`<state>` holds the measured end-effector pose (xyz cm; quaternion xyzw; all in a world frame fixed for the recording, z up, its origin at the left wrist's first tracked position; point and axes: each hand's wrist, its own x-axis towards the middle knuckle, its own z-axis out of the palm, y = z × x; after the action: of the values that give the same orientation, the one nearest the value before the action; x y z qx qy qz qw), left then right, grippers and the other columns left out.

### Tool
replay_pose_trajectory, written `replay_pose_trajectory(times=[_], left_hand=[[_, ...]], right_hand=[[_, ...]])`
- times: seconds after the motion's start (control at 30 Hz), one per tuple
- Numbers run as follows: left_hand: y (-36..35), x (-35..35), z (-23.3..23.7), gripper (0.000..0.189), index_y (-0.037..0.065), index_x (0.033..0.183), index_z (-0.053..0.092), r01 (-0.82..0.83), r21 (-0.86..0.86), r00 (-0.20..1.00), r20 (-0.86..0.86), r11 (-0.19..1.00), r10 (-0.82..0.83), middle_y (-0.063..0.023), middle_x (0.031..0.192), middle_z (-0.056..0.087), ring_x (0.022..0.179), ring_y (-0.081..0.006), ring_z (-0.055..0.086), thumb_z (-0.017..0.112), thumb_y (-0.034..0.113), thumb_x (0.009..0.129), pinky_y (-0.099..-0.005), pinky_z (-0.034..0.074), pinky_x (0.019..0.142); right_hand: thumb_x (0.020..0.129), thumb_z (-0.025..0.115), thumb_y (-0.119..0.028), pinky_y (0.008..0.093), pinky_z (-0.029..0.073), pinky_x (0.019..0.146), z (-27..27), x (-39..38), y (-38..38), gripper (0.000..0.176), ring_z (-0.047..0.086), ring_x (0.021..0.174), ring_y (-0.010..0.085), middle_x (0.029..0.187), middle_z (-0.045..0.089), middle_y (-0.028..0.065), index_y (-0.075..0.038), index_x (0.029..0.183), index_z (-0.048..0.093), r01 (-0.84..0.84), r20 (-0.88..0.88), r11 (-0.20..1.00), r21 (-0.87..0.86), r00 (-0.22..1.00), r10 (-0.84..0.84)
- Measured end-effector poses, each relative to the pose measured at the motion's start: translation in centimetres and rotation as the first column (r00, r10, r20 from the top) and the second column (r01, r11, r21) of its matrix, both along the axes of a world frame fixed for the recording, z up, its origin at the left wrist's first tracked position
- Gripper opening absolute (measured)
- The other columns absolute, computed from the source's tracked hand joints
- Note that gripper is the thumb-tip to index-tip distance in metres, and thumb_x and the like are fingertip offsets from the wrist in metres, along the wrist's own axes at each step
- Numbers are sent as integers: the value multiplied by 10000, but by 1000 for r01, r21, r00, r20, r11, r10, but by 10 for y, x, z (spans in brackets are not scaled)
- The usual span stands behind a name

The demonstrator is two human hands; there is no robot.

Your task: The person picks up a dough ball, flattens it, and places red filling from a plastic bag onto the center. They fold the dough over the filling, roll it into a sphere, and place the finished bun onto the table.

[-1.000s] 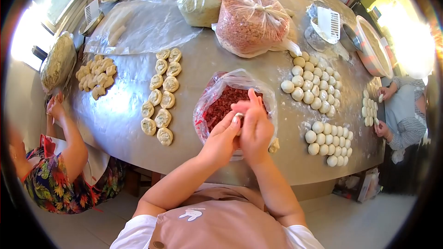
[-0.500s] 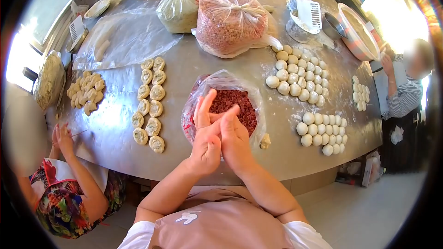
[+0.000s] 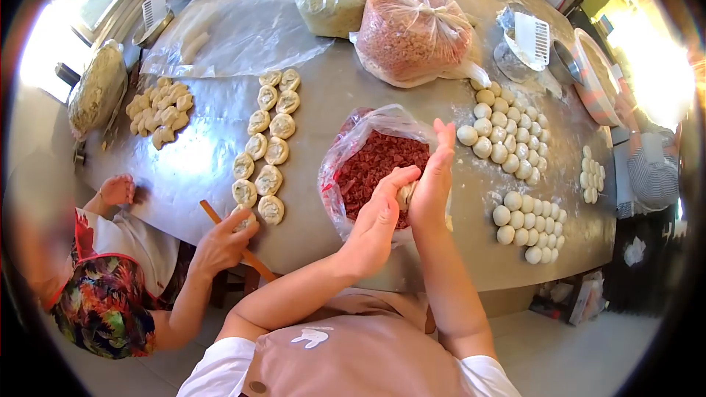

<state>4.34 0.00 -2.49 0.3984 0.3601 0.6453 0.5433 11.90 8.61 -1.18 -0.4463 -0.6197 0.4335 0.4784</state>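
Note:
My left hand (image 3: 375, 224) and my right hand (image 3: 434, 184) face each other over the near right side of a clear plastic bag (image 3: 332, 169) of dark red chopped filling (image 3: 375, 162). Between the two palms a small pale piece of dough (image 3: 404, 195) shows, mostly covered by the hands. The fingers of both hands are stretched out. To the left, two columns of round filled dough pieces (image 3: 276, 151) lie on the metal table (image 3: 309, 88).
A co-worker's hand (image 3: 224, 242) touches the nearest filled piece, beside a wooden stick (image 3: 257, 265). White dough balls (image 3: 500, 132) lie at right in groups. Tied bags, one of pink filling (image 3: 415, 33), stand at the back. Another person (image 3: 654, 169) is far right.
My hands have parted slightly at the fingers, and dough now shows between them. The co-worker's hand has reached the row of filled pieces. The whole view has shifted and turned.

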Motion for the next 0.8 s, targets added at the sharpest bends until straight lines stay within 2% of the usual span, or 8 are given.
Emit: replay_pose_trajectory(times=[0.17, 0.27, 0.37, 0.4, 0.5, 0.6, 0.67, 0.8], left_hand=[[9, -6, 21, 385, -16, 1258, 527, -163, -157, 985, 23, 974, 169, -101, 1177, 581, 1098, -154, 538, 477, 282, 1020, -309, 422, 966], [13, -14, 20, 319, -11, 936, 603, -274, -159, 955, 69, 949, 287, -61, 872, 619, 893, -138, 584, 474, 267, 1023, -291, 475, 879], [15, -27, 31, 486, 31, 669, 510, -336, -331, 898, 171, 882, 406, -21, 598, 500, 639, -140, 541, 370, 295, 1053, -316, 499, 826], [16, -37, 26, 534, 53, 630, 459, -303, -294, 916, 174, 907, 362, -52, 632, 514, 798, -197, 591, 342, 358, 1053, -336, 465, 868], [18, -36, 16, 612, 31, 721, 555, -319, -107, 933, 139, 942, 332, -119, 850, 619, 1078, -234, 553, 269, 470, 1038, -376, 398, 982], [12, -35, 36, 748, 46, 1174, 539, -216, -183, 851, 446, 959, 277, -167, 1222, 540, 1262, -261, 432, 253, 690, 921, -402, 327, 1056], [13, -36, 37, 878, 73, 1399, 464, -304, -149, 869, 360, 941, 338, -162, 1231, 593, 1338, -258, 399, 377, 759, 859, -397, 334, 1059], [-2, -47, 21, 501, 18, 1152, 646, -18, 87, 1000, -18, 996, 20, -84, 916, 676, 1246, -241, 508, 521, 465, 966, -381, 406, 1008]], right_hand=[[948, 131, -684, 410, -19, 1170, 5, -9, -31, 883, -16, 1475, 272, 1591, 65, 169, -13, 1521, 82, -402, -399, 916, 10, 838, 372], [944, 215, -687, 428, -26, 1168, 22, -10, -45, 898, -31, 1476, 274, 1599, 47, 132, -17, 1522, 63, -480, -710, 870, -116, 652, 265], [978, 376, -477, 403, 41, 1164, 12, -4, -51, 775, 66, 1447, 240, 1567, 114, 139, 9, 1503, 78, -482, -503, 874, -67, 772, 388], [989, 430, -407, 395, 63, 1162, 8, -2, -53, 747, 99, 1437, 229, 1556, 137, 141, 18, 1496, 83, -484, -424, 874, -49, 802, 421], [1008, 483, -308, 361, 315, 1076, 3, -14, -67, 567, 380, 1294, 202, 1394, 398, 135, 25, 1412, 266, -415, -340, 907, -73, 865, 369], [1029, 419, -352, 277, 476, 850, 13, -6, -64, 440, 561, 992, 139, 1147, 566, 93, 9, 1281, 406, -307, -240, 937, -168, 935, 263], [1012, 364, -478, 267, 471, 802, 15, -2, -62, 519, 551, 962, 127, 1122, 562, 58, -21, 1242, 448, -417, -333, 869, -267, 886, 322], [953, 306, -651, 268, 470, 763, 6, 5, -63, 700, 554, 985, 141, 1148, 552, 55, -28, 1219, 485, -560, -426, 740, -372, 811, 401]])
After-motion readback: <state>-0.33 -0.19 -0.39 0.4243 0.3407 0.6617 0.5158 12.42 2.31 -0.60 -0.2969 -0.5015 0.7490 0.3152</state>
